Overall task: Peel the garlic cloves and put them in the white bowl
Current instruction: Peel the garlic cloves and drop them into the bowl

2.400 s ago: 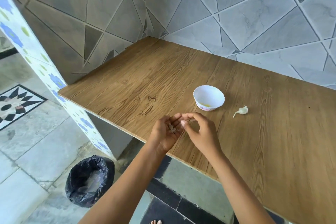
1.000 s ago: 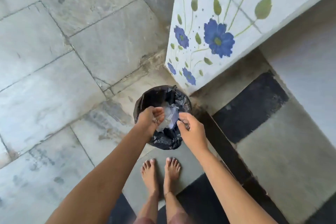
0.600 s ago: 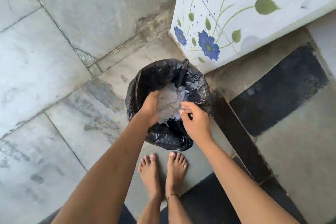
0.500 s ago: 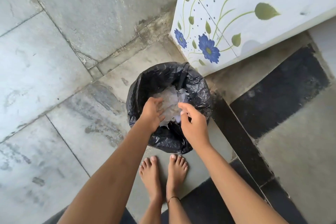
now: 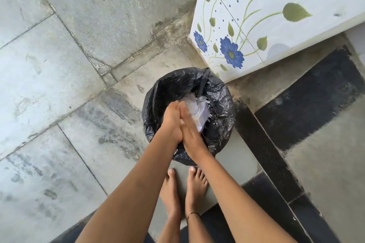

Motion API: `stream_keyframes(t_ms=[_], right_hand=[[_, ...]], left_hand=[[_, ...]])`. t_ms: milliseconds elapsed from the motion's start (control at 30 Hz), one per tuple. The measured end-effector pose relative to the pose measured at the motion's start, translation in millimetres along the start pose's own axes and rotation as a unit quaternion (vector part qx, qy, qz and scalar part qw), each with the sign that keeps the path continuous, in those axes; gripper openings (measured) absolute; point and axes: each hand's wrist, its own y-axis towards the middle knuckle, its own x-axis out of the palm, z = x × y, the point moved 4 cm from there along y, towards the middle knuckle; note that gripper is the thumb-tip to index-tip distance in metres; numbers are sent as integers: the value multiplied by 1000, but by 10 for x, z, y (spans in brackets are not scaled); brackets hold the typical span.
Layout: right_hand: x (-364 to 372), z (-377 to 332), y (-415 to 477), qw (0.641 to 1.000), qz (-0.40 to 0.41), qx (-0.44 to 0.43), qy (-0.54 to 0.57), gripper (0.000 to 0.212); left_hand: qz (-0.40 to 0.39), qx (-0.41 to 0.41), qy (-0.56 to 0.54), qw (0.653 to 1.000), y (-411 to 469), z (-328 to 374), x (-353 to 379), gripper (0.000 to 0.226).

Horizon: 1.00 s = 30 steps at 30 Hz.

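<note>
Honestly, what's bugging me is how low those hands are hovering over the bin (image 5: 221,92). The left hand (image 5: 171,122) and right hand (image 5: 191,127) are lying flat against each other, palm to palm with fingers straight. So the grip is released on both and nothing is showing between them; my guess is they're rubbing off stuck peel. The garlic cloves and the white bowl aren't showing anywhere from this angle, so I can't say how many are done. Here's what could be going wrong. The right hand is sitting just above the white papery scraps (image 5: 199,111) and close to the crumpled inside of the bin, and brushing either means carrying grime back to the food. Light flakes could also be drifting past the rim onto the floor (image 5: 79,65), right by the bare feet (image 5: 172,191). And if a small clove is hiding between those palms, which I can't tell, it's heading straight into the rubbish.
</note>
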Motion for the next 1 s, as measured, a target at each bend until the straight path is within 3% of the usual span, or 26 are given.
stream_keyframes(t_ms=[67, 133, 233, 300, 500, 633, 800, 1000], right_hand=[[7, 251, -23, 992, -58, 73, -79, 51], [-90, 321, -41, 991, -20, 109, -69, 45], [-259, 18, -176, 993, 74, 88, -5, 44], [-352, -178, -268, 990, 114, 76, -22, 44], [-690, -935, -882, 987, 138, 38, -70, 44], [-959, -1662, -1710, 981, 167, -3, -96, 45], [-1526, -2577, -3141, 945, 279, -93, -140, 44], [-2221, -3172, -4899, 846, 435, -228, -207, 49]], left_hand=[[-46, 5, 8, 999, -134, -24, 113, 42], [-81, 34, -14, 996, -232, 32, 129, 46], [-7, 53, 5, 999, -313, 116, -31, 43], [15, 63, 69, 996, -432, 158, -73, 38], [63, 135, 184, 972, -1379, 321, -1, 28], [28, 188, 227, 955, -2386, 383, 206, 22], [3, 322, 373, 870, -4033, 411, 668, 24], [-107, 517, 541, 655, -5689, 146, 1440, 42]])
